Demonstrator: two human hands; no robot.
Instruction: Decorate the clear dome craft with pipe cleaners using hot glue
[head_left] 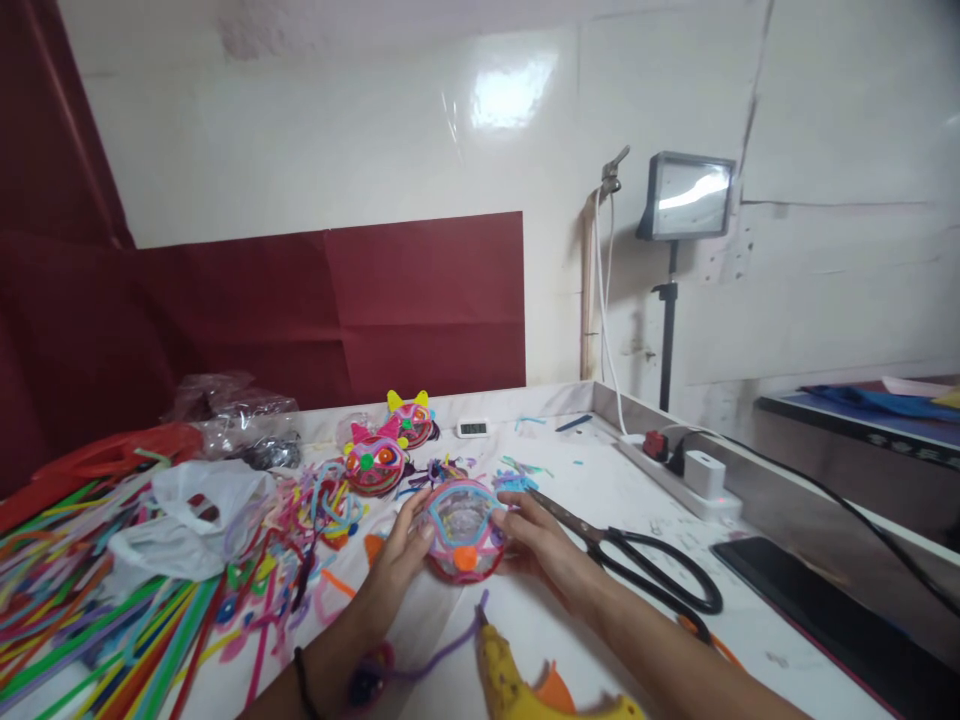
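Observation:
A round see-through plastic bowl trimmed with pink and light-blue pipe cleaners, with an orange piece on its near side, sits between my hands. My left hand grips its left rim, and my right hand holds the right rim with the thumb on top. Just below lies a yellow glue gun, its tip pointing up at a purple pipe cleaner. Black-handled scissors rest by my right forearm. Two finished-looking cat-faced pieces, one with pink ears and one with yellow ears, stand behind.
Bundles of coloured pipe cleaners and white plastic bags cover the left side. A small digital clock stands at the back. On the right are a power strip, a black phone-like slab and a lamp.

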